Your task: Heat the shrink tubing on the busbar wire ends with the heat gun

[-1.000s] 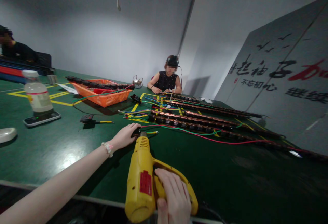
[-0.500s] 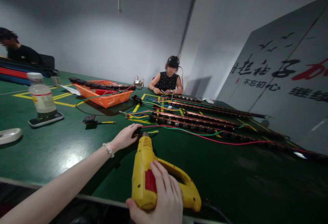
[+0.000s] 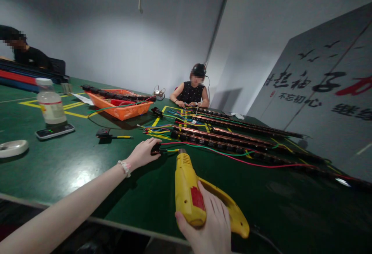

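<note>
Just left of the heat gun (image 3: 183, 188)'s nozzle, the left hand (image 3: 143, 153) grips a black connector (image 3: 156, 149) at the tabletop (image 3: 122, 196), its yellow lead (image 3: 172, 151) reaching the nozzle. The right hand (image 3: 213, 217) clasps the heat gun; its red label (image 3: 198, 197) is illegible. Far left of the heat gun stands a bottle (image 3: 52, 108), its label unreadable. Beyond, to its right, a panel (image 3: 322, 91) reads 不忘初心 and 继续.

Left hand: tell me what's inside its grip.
The left hand has a black piece in its grip, partly visible, with a yellow-sleeved lead extending toward the yellow heat gun. The hand covers the rest of the piece, hiding its full shape.
</note>
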`<state>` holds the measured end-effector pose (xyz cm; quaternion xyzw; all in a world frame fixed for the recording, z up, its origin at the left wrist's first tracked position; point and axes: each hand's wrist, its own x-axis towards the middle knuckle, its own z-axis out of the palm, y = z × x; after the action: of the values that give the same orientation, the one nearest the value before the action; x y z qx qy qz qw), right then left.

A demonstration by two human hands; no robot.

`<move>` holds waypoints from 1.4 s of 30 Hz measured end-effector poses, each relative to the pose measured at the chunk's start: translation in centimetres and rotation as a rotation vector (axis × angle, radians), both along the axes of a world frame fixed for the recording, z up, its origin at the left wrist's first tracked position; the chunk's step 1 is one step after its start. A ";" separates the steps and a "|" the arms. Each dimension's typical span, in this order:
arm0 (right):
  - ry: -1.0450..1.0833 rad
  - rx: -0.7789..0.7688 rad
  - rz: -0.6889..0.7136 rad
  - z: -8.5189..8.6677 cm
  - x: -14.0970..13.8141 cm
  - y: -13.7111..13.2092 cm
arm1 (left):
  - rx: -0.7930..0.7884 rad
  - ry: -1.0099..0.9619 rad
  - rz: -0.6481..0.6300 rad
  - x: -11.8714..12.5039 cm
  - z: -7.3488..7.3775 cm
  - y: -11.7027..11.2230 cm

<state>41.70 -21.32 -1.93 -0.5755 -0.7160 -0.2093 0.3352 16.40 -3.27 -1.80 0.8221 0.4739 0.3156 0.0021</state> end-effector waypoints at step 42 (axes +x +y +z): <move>-0.014 -0.382 0.278 2.0 1.4 0.3 | -0.101 -0.210 -0.158 0.1 -0.9 3.0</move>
<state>43.13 -20.97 0.07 -0.5228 -0.8173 -0.0261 0.2409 16.54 -0.25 -2.74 0.8182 0.4201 0.3744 0.1180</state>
